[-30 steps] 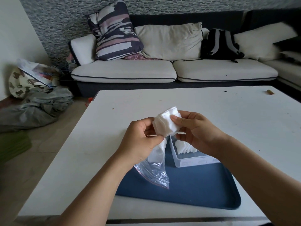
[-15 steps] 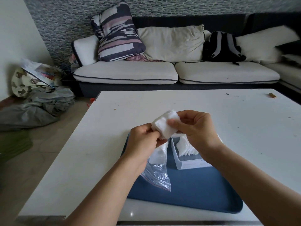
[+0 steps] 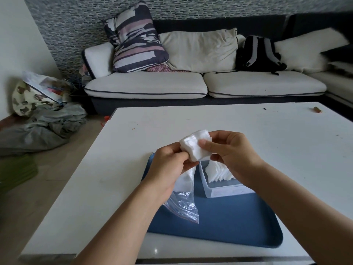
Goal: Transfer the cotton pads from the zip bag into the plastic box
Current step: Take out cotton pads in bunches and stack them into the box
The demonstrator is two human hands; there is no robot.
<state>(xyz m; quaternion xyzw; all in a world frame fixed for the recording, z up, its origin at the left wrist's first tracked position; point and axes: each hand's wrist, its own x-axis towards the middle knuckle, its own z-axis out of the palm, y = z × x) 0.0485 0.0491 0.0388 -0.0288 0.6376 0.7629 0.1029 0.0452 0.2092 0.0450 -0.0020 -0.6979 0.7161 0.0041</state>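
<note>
A stack of white square cotton pads (image 3: 193, 148) is pinched between both hands above the blue tray (image 3: 225, 224). My right hand (image 3: 229, 150) grips the stack from the right, thumb on its face. My left hand (image 3: 168, 167) holds the stack's lower left corner and also clutches the clear zip bag (image 3: 184, 199), which hangs down with more pads inside. The clear plastic box (image 3: 225, 190) stands on the tray under my right wrist, with several pads (image 3: 217, 172) leaning inside it.
The tray lies on a white table (image 3: 267, 142) near its front edge. A small brown object (image 3: 318, 109) rests at the far right of the table. Behind stand a sofa with cushions and a backpack (image 3: 257, 54). Clothes and bags lie on the floor at left.
The hands and pad stack have stayed nearly in place. The stack has come a little further out of the bag.
</note>
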